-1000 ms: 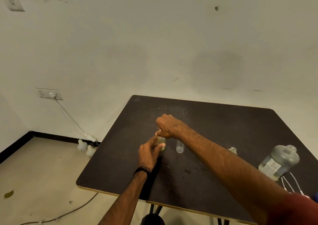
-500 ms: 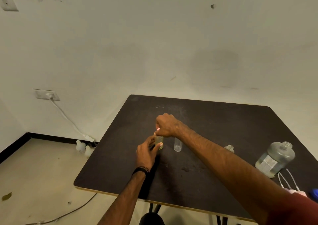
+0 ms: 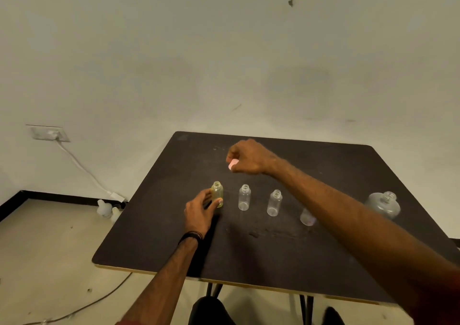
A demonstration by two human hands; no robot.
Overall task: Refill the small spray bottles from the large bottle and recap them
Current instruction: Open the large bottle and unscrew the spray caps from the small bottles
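Observation:
A small yellowish bottle (image 3: 217, 193) stands uncapped on the dark table (image 3: 286, 257). My left hand (image 3: 200, 211) holds it low on its side between thumb and fingers. Above and behind it, my right hand (image 3: 250, 157) is lifted off the bottle and pinches a pink spray cap (image 3: 233, 164). Two clear small bottles (image 3: 244, 197) (image 3: 274, 203) stand open in a row to the right. A third small bottle (image 3: 307, 217) is partly hidden behind my right forearm. The large bottle (image 3: 384, 204) stands open at the right.
The table's front edge (image 3: 224, 282) runs close to my body. A wall outlet (image 3: 48, 133) with a white cable (image 3: 82, 168) sits at the left, and two small white containers (image 3: 105, 209) stand on the floor by the table's left side.
My right hand has lifted the pink cap off the yellowish bottle and moved up and away. The view has shifted, showing the row of open bottles.

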